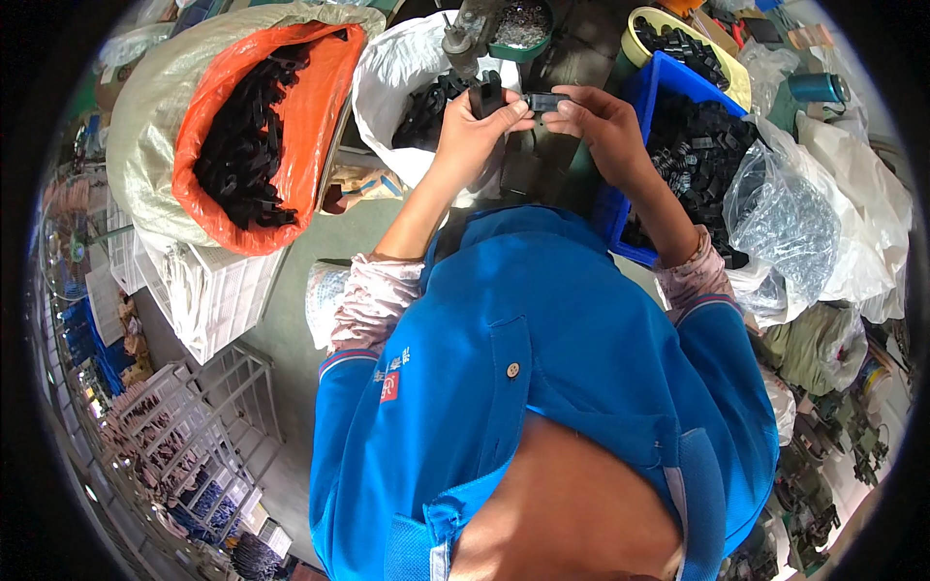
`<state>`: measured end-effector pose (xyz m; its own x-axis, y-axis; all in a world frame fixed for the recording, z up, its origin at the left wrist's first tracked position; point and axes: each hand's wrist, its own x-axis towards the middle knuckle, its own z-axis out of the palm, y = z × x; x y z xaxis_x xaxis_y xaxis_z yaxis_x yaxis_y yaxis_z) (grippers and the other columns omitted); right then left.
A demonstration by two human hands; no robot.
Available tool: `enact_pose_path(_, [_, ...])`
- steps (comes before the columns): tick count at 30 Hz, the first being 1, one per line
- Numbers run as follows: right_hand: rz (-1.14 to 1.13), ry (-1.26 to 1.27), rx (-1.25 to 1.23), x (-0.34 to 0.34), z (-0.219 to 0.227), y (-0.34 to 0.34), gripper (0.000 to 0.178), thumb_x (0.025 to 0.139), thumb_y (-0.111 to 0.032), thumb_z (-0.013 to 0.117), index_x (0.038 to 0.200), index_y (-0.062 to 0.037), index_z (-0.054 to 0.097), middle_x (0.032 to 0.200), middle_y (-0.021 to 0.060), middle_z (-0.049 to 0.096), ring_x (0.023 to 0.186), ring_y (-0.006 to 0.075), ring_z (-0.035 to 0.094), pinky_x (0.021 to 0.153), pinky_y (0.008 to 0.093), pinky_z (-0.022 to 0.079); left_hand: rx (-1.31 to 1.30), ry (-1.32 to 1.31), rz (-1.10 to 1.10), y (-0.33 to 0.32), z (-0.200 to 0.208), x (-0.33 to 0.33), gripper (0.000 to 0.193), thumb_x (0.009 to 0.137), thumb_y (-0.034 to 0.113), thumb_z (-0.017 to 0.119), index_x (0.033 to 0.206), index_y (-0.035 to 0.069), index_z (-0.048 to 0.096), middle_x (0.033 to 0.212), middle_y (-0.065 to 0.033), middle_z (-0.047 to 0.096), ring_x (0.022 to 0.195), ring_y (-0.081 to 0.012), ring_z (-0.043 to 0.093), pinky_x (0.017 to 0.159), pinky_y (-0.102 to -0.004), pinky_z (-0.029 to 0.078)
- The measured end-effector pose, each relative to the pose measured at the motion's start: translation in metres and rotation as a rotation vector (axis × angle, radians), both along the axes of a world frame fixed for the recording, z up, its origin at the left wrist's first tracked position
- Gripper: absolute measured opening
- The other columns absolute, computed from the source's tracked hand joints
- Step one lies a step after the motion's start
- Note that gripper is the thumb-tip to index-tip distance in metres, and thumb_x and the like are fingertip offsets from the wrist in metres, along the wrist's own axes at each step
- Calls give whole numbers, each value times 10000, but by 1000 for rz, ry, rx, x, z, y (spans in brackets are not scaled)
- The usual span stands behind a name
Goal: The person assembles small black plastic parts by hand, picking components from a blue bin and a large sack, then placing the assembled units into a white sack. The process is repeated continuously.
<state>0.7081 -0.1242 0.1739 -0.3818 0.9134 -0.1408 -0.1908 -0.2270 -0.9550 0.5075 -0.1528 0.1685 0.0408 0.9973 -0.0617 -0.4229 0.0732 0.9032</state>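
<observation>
My right hand pinches a small black plastic part between thumb and fingers. Beside it, my left hand is closed around a dark black piece, and its thumb and fingertips meet the left end of the small part. Whether the two black pieces are joined cannot be made out. Both hands are close together above a white sack, which has black parts inside. Just beyond the left hand stands a metal machine head.
A blue crate of black parts is at the right, with a clear plastic bag against it. Behind stand a yellow basin and a green tray of small metal pieces. An orange-lined sack holds black parts at the left.
</observation>
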Motion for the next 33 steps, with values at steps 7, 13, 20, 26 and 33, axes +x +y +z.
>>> enact_pose_path(7, [-20, 162, -167, 26, 3, 16, 368, 959, -171, 602, 1264, 32, 563, 1047, 148, 680, 978, 232, 675, 888, 323, 532, -402, -344, -299, 2, -10, -26, 370, 971, 338, 551, 1152, 15, 565, 830, -79, 612, 685, -184, 586, 633, -337, 525])
enact_pose_path(13, [-9, 152, -140, 39, 2, 26, 380, 952, -207, 614, 1253, 21, 570, 1059, 147, 671, 986, 223, 666, 895, 324, 520, -346, -320, -290, -3, 2, -11, 156, 963, 90, 545, 1102, 19, 542, 1102, -197, 648, 937, -266, 672, 797, -475, 588])
enact_pose_path(20, [21, 177, -112, 36, 10, 31, 393, 938, -236, 642, 1237, 12, 581, 1080, 130, 654, 968, 205, 650, 854, 316, 526, -304, -132, -335, -11, 5, -5, 243, 926, 63, 585, 1155, 7, 528, 1077, -167, 644, 932, -215, 661, 741, -364, 608])
enact_pose_path(26, [9, -39, -17, 35, 12, 34, 297, 951, -180, 627, 1175, 14, 596, 996, 50, 630, 889, 149, 654, 750, 245, 513, -222, 7, -405, -16, 11, 0, 360, 929, 50, 558, 1282, 5, 501, 1263, -150, 594, 1038, -272, 666, 689, -356, 620])
enact_pose_path(33, [131, -164, 104, 42, 1, 40, 335, 915, -200, 663, 1147, 32, 595, 992, 67, 634, 840, 130, 628, 736, 258, 497, -236, -52, -430, -22, 9, 5, 460, 924, 32, 549, 1372, 11, 444, 1267, -165, 585, 985, -280, 676, 679, -358, 618])
